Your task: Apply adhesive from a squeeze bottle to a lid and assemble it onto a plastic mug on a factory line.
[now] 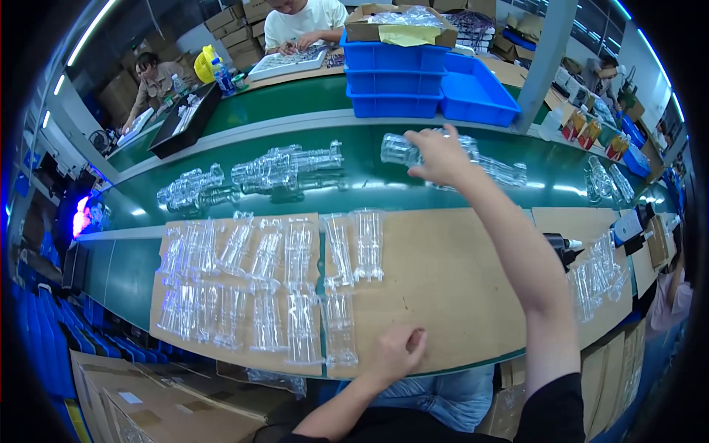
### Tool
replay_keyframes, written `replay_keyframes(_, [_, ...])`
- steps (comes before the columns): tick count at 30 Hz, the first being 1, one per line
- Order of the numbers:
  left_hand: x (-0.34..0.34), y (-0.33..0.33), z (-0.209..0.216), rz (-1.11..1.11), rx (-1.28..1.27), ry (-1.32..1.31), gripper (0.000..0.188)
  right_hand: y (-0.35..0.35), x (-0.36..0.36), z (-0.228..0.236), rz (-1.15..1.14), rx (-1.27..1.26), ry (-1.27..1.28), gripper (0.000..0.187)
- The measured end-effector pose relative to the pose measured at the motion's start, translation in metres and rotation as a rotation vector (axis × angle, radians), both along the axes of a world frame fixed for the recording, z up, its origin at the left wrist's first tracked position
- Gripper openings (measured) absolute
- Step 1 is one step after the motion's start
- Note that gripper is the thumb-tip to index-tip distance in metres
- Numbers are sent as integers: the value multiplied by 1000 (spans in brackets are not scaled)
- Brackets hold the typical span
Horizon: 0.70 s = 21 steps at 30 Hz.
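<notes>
My right hand (442, 156) reaches far across the bench, its fingers closed over a clear plastic tube-like part (397, 150). Beneath and to the right of that hand lie more clear parts (506, 171) on the green surface. My left hand (399, 351) rests near the front edge of the brown cardboard sheet (443, 273), curled in a loose fist with nothing visible in it. Left of it, several clear plastic parts stand in two rows; the closest is a ribbed tube (340, 328). Above it is another clear part (368, 244).
Clear parts (286, 166) lie in clusters along the green belt (362, 177). Stacked blue bins (395, 81) stand beyond, beside a grey post (546, 66). A black tool (565, 249) and more clear parts (597, 277) sit at right. Other people work across the bench.
</notes>
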<state>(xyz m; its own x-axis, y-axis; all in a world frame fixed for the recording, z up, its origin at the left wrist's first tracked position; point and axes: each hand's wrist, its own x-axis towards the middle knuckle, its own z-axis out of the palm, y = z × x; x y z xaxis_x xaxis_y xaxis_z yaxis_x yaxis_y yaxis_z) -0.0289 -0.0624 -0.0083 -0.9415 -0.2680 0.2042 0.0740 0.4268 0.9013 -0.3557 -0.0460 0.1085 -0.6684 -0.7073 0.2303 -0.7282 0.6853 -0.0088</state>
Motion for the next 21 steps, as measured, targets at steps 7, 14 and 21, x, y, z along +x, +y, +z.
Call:
replay_keyframes(7, [-6,-6,-1,-57,-39,52,11,-71,-49,-71,79,163,-77,57])
replay_keyframes(14, [-4,-11,10,-93,-55,-3,11,-58,-24,-86,260,-217,127,57])
replay_keyframes(21, [-2,-2,7,-50,-30,41,13,-5,67,-56,214,-361,-666,27])
